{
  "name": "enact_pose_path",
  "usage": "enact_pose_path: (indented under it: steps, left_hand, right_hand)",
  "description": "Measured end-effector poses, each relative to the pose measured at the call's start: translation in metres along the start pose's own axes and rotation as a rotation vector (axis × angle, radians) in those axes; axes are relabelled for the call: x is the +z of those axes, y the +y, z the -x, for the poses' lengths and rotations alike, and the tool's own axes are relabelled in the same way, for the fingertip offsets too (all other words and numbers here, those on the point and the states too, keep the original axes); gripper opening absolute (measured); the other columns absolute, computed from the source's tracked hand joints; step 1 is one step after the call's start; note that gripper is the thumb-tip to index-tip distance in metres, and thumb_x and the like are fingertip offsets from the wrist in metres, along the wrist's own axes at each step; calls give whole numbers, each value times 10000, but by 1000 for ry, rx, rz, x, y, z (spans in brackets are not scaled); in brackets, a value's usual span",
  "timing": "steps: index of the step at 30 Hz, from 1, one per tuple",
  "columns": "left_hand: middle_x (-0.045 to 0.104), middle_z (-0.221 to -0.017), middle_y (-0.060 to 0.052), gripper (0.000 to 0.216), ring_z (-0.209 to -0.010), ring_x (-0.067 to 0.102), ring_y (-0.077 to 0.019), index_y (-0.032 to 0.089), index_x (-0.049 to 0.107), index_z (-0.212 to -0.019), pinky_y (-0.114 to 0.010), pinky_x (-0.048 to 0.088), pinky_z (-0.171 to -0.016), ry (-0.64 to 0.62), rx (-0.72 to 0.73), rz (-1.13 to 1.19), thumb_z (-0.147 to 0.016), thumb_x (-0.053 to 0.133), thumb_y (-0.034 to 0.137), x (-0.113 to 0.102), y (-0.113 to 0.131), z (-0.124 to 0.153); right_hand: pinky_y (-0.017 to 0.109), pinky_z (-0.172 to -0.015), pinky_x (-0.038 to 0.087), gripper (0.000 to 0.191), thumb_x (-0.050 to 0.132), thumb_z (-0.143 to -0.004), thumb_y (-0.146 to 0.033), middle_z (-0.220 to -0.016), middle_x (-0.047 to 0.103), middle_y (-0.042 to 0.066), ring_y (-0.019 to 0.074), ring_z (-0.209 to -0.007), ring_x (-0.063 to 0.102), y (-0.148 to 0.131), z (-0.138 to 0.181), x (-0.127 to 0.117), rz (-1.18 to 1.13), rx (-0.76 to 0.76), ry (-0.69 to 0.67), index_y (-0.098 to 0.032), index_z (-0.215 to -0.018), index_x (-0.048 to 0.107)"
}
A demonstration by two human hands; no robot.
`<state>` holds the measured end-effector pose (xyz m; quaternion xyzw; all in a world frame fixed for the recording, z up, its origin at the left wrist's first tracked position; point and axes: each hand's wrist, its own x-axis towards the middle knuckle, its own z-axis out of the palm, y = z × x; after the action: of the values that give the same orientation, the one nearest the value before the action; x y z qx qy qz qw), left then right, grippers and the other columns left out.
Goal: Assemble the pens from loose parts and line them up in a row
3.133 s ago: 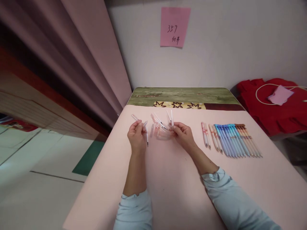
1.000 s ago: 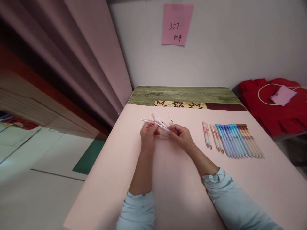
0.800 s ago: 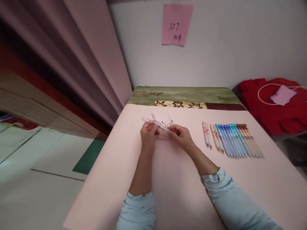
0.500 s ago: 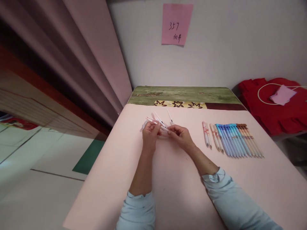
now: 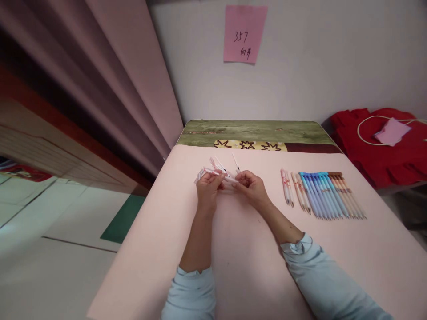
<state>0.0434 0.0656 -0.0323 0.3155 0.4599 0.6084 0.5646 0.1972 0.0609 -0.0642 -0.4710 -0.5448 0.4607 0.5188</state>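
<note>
Both hands meet over the pink table (image 5: 240, 262), pinching one pale pink pen (image 5: 218, 173) that spans between them. My left hand (image 5: 207, 189) grips its left part, and my right hand (image 5: 251, 186) holds the right end with closed fingers. Just behind the hands lie loose pen parts (image 5: 223, 165): clear barrels and thin white refills (image 5: 235, 162). A row of several finished pens (image 5: 322, 194), pink, blue and tan, lies side by side to the right of my right hand.
A green patterned cloth (image 5: 253, 132) covers the table's far end against the wall, under a pink note (image 5: 244, 34). Red fabric with a cord and a pink paper (image 5: 383, 142) lies at the right. A curtain (image 5: 133, 89) hangs at the left, beside the table's left edge.
The hands, apart and each holding a piece 3 seconds ago, have come together on one pen. In the last second they barely shift; the pen's left end has slid slightly inward.
</note>
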Motion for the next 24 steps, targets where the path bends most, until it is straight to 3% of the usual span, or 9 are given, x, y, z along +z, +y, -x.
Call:
enact_pose_path:
  steps: [6,11,17,19,24]
  left_hand:
    - [673,-652,-22,348,-501,514,-87,123,712,-821,-240,445,-510,5,-16,-18,-580,854,331,0,0,1]
    - [691,-707,-30,341,-511,518,-87,130,708,-807,-243,442,-513,29,-52,9,-563,856,317,1,-1,-1]
    - [624,-621,8,312,-517,506,-86,139,705,-828,-229,423,-522,64,-35,38,-601,836,308,-3,-3,-2]
    - [622,-627,8,307,-518,504,-85,139,702,-829,-229,420,-523,69,-37,42,-606,834,305,-4,-3,-2]
    - [613,-627,8,293,-530,507,-94,145,703,-838,-236,413,-525,20,-33,58,-625,823,307,-3,-2,-1]
  right_hand:
    - [235,-497,373,339,702,-791,-519,-610,566,-20,110,-518,468,-2,1,0,-40,17,-22,-185,-793,642]
    - [254,-508,400,493,549,-882,-597,-556,583,12,129,-506,501,-7,3,0,48,31,-13,-177,-636,631]
    - [222,-490,358,406,745,-741,-537,-654,576,-31,103,-525,467,-2,1,0,-16,20,-62,-197,-934,636]
    - [216,-481,335,391,766,-728,-512,-637,554,-43,96,-518,452,2,0,0,-28,16,-70,-197,-910,623]
    - [237,-514,388,349,630,-857,-535,-614,597,-13,118,-529,496,-1,2,0,-8,4,-85,-190,-800,627]
